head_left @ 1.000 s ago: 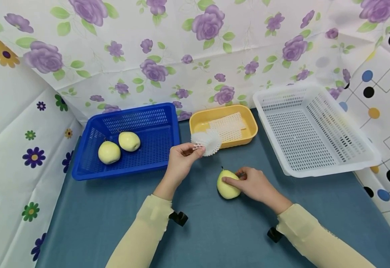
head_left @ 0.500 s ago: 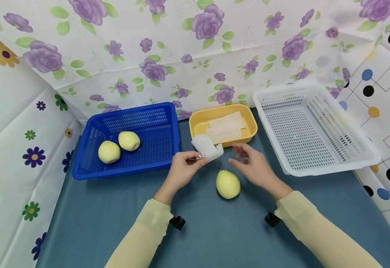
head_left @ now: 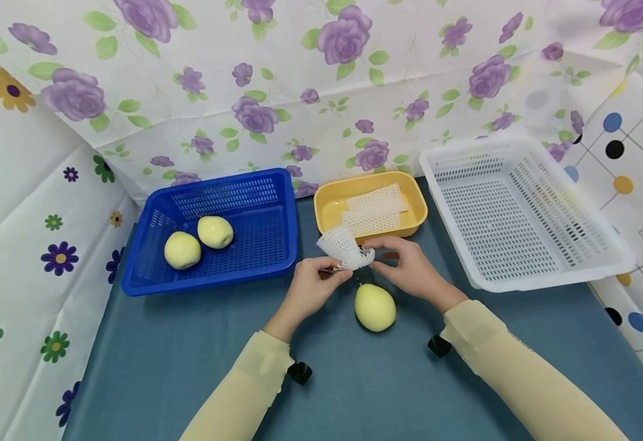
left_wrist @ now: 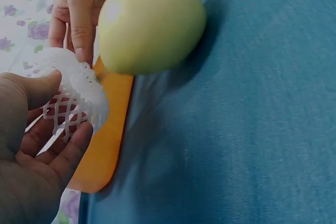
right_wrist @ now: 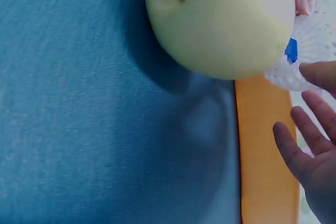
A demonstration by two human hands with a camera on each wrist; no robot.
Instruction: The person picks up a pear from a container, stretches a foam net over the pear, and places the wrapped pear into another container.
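My left hand (head_left: 309,288) pinches a white foam fruit net (head_left: 340,245) between thumb and fingers, just in front of the yellow tray. At the net's opposite rim, my right hand (head_left: 412,267) pinches the edge with thumb and a fingertip; its other fingers are spread in the right wrist view. A yellow-green pear (head_left: 375,308) lies on the table below the net, untouched by either hand. In the left wrist view the foam net (left_wrist: 79,85) shows its open mesh, partly covered by the left thumb.
The yellow tray (head_left: 327,190) holds flat foam nets (head_left: 373,219). On its left stands a blue basket (head_left: 205,285) with two pears (head_left: 182,250). A white basket (head_left: 498,285) stands at the right. Printed cloth walls (head_left: 299,61) enclose the blue-covered table (head_left: 200,349).
My right hand has let go of the pear and moved up to the foam net's rim. The left hand has shifted slightly right and nearer with the net. The pear stays on the table.
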